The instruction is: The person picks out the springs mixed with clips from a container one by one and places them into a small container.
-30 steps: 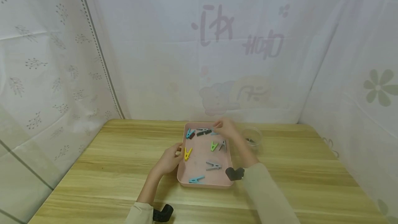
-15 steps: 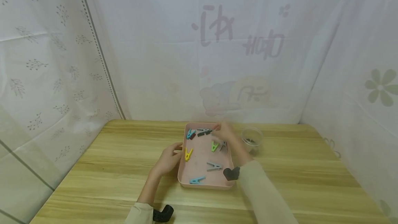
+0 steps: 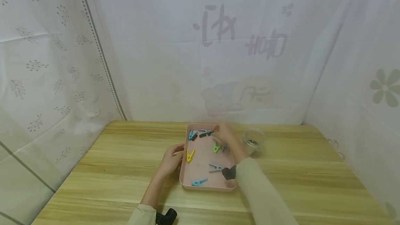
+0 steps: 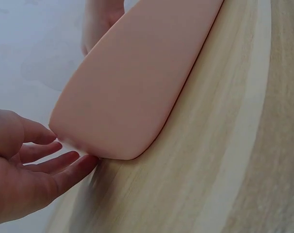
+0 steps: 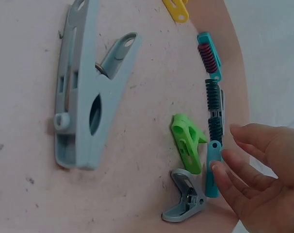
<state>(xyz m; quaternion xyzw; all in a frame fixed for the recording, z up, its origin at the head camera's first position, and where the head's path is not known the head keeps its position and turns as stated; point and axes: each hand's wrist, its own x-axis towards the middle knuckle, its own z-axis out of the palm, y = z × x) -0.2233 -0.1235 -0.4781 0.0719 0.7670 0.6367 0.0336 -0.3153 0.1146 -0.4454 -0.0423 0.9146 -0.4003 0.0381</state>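
Observation:
A pink tray holds several loose clothespins. My left hand is at its left side; in the left wrist view its fingertips touch the outer wall near a corner, fingers only lightly bent. My right hand reaches over the far right corner. In the right wrist view its fingertips are beside a blue clothespin and the end of a black ribbed piece; one fingertip appears to touch the clothespin, with no grip showing. Nearby lie a green clothespin and a small grey clothespin.
Right of the tray stands a clear round tub with dark bits inside. Elsewhere in the tray are a yellow clothespin, a larger grey clothespin, a light-blue clothespin and a dark red ribbed piece. Patterned curtains surround the wooden table.
My right hand has shifted slightly left and lower over the tray's far right corner, covering the blue clothespin there. The left hand has stayed at the tray's side.

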